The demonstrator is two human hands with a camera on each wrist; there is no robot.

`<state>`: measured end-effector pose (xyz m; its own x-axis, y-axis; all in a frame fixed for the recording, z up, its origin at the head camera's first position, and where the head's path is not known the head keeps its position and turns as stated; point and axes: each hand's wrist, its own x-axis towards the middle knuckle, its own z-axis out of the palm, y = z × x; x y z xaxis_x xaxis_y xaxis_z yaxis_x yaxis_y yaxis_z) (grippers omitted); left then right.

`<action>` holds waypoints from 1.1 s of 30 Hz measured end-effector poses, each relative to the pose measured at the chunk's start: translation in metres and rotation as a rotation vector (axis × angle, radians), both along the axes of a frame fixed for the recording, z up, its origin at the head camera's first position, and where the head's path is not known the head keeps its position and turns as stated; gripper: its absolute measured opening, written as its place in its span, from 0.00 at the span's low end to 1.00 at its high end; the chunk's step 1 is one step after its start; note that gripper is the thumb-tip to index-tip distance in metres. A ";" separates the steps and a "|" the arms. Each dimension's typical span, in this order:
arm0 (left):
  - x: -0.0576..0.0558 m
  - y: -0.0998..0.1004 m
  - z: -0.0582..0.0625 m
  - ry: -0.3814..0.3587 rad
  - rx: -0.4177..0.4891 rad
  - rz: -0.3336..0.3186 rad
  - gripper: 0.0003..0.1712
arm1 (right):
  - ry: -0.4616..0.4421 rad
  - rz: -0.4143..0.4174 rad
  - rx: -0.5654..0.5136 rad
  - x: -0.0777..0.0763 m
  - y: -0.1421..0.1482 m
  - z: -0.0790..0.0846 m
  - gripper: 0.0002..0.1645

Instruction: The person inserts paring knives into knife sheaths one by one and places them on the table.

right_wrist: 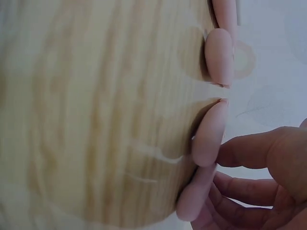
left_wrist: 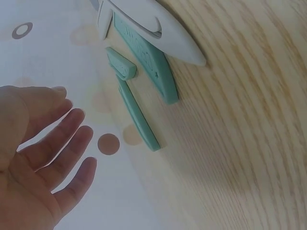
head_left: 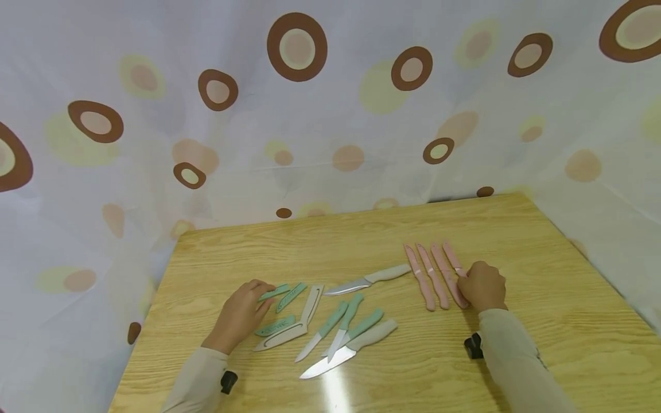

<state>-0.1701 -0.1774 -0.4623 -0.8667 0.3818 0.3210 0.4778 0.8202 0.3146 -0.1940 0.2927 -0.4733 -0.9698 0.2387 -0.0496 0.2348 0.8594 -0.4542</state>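
Observation:
In the left wrist view my left hand (left_wrist: 48, 148) has its fingers loosely spread and nothing between them, apart from the green blade sheaths (left_wrist: 139, 115). From the head view that hand (head_left: 242, 312) overlaps the end of one green sheath (head_left: 273, 292). Another green sheath (head_left: 276, 326) lies beside a whitish sheath (head_left: 283, 335). On the right, several pink sheathed knives (head_left: 426, 269) lie side by side. My right hand (head_left: 482, 287) is at the rightmost one, its thumb and fingers pinching the pink handle (right_wrist: 194, 196); the palm side is partly hidden.
Between the hands lie bare-bladed knives: several with green handles (head_left: 333, 319), one white-handled knife (head_left: 374, 337) at the front and another white-handled knife (head_left: 387, 274) farther back. The wooden table (head_left: 547, 344) ends at a dotted curtain (head_left: 320, 115).

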 end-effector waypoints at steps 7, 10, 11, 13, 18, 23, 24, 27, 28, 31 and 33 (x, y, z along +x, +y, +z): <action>-0.001 0.001 -0.002 -0.022 -0.004 0.007 0.13 | 0.023 0.013 -0.010 0.000 0.003 -0.001 0.12; -0.001 0.001 -0.004 -0.038 -0.005 0.015 0.13 | 0.038 0.016 -0.014 0.001 0.004 -0.003 0.12; -0.001 0.001 -0.004 -0.046 -0.007 0.019 0.13 | 0.043 0.020 -0.009 0.002 0.004 -0.002 0.13; -0.001 0.002 -0.005 -0.058 -0.010 0.023 0.13 | 0.064 0.033 0.014 0.003 0.004 -0.002 0.17; -0.005 0.003 -0.005 -0.051 -0.014 0.021 0.13 | 0.162 0.084 0.070 0.012 -0.005 0.004 0.25; -0.018 0.005 -0.003 -0.056 -0.050 0.039 0.14 | 0.272 0.163 0.057 0.036 -0.021 0.013 0.22; -0.021 0.005 -0.003 -0.060 -0.063 0.044 0.14 | 0.276 0.179 0.057 0.042 -0.025 0.014 0.22; -0.027 0.003 -0.006 -0.072 -0.099 0.049 0.14 | 0.291 0.226 0.087 0.061 -0.033 0.015 0.21; -0.029 0.003 -0.007 -0.079 -0.110 0.052 0.14 | 0.295 0.236 0.094 0.067 -0.035 0.014 0.21; -0.032 0.002 -0.011 -0.101 -0.137 0.054 0.14 | 0.284 0.253 0.095 0.084 -0.040 0.011 0.21; -0.033 0.002 -0.013 -0.122 -0.146 0.056 0.15 | 0.277 0.258 0.091 0.093 -0.043 0.009 0.21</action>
